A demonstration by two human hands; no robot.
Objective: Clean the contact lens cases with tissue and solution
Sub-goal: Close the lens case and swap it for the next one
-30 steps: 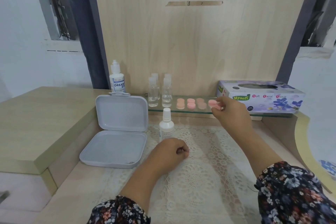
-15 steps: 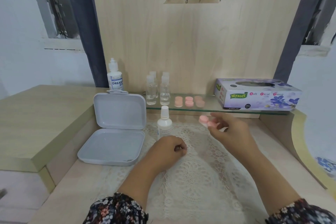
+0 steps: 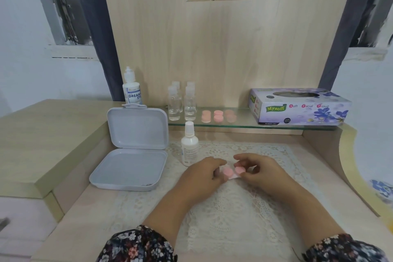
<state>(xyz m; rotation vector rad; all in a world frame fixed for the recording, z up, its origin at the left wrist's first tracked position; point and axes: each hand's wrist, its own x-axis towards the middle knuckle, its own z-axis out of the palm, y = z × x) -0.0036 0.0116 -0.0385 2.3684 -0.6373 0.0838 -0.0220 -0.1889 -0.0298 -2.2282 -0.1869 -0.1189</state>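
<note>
Pink lens case (image 3: 232,171) sits pinched between left hand (image 3: 204,173) and right hand (image 3: 260,171) over the bench's lace mat (image 3: 234,219), lids seemingly on; cleaning looks barely begun, three cases (image 3: 218,115) waiting on the glass shelf (image 3: 244,124).
</note>
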